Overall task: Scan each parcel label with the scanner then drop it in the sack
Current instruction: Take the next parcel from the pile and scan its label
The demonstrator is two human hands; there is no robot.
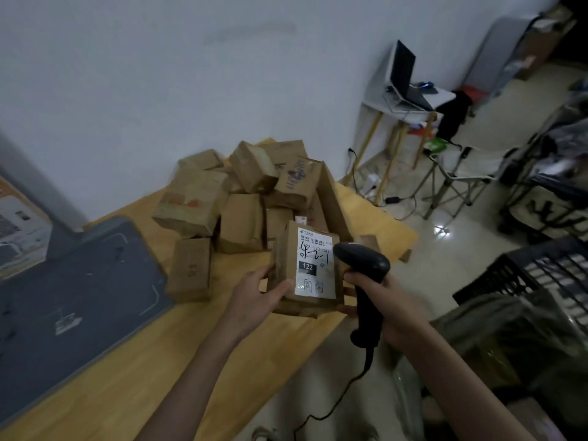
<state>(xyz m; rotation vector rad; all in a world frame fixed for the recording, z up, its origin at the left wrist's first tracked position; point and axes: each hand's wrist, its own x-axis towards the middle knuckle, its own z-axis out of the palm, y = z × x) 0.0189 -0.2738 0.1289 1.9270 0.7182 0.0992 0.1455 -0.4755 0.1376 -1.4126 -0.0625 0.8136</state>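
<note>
While the left hand (pixel 254 296) holds a brown parcel (pixel 304 268) up over the counter's right edge, fingers curled round its left side and thumb on its face, the right hand (pixel 386 308) has its grip wrapped tight round the handle of a black scanner (pixel 366 281). The scanner's head sits just beside the parcel's right side, right next to the white label (pixel 316 265), which faces the camera with a barcode near the top and handwriting across it. A black cable (pixel 337 399) hangs from the scanner's handle toward the floor.

The counter (pixel 127 377) is a light wooden top set against a plain pale wall (pixel 159 74). A dark grey mat (pixel 73 310) covers its left part. Toward the far right corner there's a messy pile of cardboard boxes (pixel 241 198), some lying in an open carton (pixel 332 198), with one more box (pixel 190 268) lying by itself between the pile and the mat.

Room-wise: glossy pale tile floor (pixel 439 256), a small white side table (pixel 410 103) with wooden legs against the wall carrying an open laptop (pixel 405 74), a folding chair (pixel 461 173) beside it, and a black plastic crate (pixel 537 272) on the right. Below the crate is a dull greenish sack (pixel 509 338), near the right forearm.
</note>
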